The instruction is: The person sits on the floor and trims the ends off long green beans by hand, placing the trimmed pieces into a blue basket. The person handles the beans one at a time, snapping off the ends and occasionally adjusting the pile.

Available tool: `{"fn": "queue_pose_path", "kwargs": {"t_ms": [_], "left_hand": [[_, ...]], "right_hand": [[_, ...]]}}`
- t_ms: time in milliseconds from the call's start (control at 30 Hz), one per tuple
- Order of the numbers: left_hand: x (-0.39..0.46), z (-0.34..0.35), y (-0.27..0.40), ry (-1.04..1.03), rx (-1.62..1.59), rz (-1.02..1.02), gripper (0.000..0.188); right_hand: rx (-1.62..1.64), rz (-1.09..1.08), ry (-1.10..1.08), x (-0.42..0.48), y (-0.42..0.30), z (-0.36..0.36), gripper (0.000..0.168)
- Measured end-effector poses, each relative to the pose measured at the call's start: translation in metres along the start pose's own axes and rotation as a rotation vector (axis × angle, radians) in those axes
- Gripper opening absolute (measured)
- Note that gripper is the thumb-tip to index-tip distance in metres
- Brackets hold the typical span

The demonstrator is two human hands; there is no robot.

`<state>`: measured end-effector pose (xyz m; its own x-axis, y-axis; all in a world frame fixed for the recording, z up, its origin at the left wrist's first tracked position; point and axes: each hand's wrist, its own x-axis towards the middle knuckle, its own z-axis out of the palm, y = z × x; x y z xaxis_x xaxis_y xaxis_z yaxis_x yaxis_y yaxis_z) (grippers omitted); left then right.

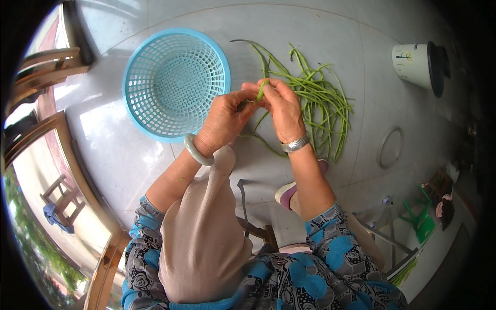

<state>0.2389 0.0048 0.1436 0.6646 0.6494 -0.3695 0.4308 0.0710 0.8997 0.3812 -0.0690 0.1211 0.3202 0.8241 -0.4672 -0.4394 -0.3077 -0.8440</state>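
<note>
My left hand [228, 116], with a pale bangle at its wrist, meets my right hand [285, 108] above the floor. Between the fingertips of both hands is a green long bean [262, 90], bent in a short curve; part of it is hidden by the fingers. A silvery band circles my right wrist. Under and to the right of my right hand, a loose heap of long beans [321, 97] lies on the tiles. A blue plastic colander basket [226, 73] stands left of my hands, with no beans visible inside.
A pale bucket with a dark rim [412, 66] lies at the upper right, and a clear ring [381, 149] is below it. At the lower right are a green plastic item [425, 228] and metal legs [391, 240]. A wood-framed glass door [64, 131] runs along the left.
</note>
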Motion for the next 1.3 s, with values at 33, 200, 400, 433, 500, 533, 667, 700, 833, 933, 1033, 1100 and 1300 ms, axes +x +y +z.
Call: {"fn": "queue_pose_path", "kwargs": {"t_ms": [33,200,400,433,500,533,667,700,833,933,1033,1100,1300], "left_hand": [[0.0,-0.003,0.003,-0.023,0.055,-0.035,0.016],[-0.002,-0.009,-0.02,0.027,0.234,0.26,0.012],[-0.004,-0.006,-0.025,0.016,0.177,0.142,0.013],[-0.004,-0.007,-0.026,0.009,0.117,0.081,0.014],[-0.002,-0.007,-0.024,0.028,0.029,-0.02,0.013],[-0.002,-0.008,-0.023,0.039,-0.014,-0.072,0.013],[0.0,-0.017,-0.012,-0.002,-0.391,-0.258,0.021],[-0.001,-0.02,-0.01,-0.022,-0.436,-0.278,0.02],[-0.006,-0.033,-0.017,-0.034,-0.596,-0.357,0.019],[-0.004,-0.04,-0.031,-0.041,-0.755,-0.392,0.019],[-0.003,-0.043,-0.041,-0.068,-0.89,-0.366,0.02],[-0.004,-0.042,-0.043,-0.061,-0.934,-0.35,0.02],[-0.004,-0.046,-0.043,-0.166,-0.944,-0.364,0.022]], "right_hand": [[-0.201,-0.099,0.025,-0.001,0.004,-0.002,0.021],[-1.17,-0.803,-0.208,-0.005,0.002,-0.01,0.024],[-1.251,-0.583,-0.259,-0.015,-0.002,-0.01,0.018],[-1.2,-0.595,-0.202,-0.015,0.001,-0.009,0.016],[-1.094,-0.616,-0.094,-0.015,0.009,-0.003,0.013],[-0.985,-0.551,-0.043,-0.015,0.012,0.001,0.012],[-0.472,-0.225,0.08,-0.011,0.02,0.014,0.014],[-0.321,-0.128,0.088,-0.008,0.02,0.017,0.016],[0.075,0.001,0.16,0.013,-0.001,0.014,0.023],[0.026,-0.079,0.059,0.028,-0.025,0.023,0.032],[-0.262,-0.264,-0.13,0.036,-0.022,0.041,0.039],[-0.519,-0.263,-0.159,0.033,-0.023,0.043,0.041],[-0.622,-0.253,-0.244,0.023,0.002,0.024,0.013]]}}
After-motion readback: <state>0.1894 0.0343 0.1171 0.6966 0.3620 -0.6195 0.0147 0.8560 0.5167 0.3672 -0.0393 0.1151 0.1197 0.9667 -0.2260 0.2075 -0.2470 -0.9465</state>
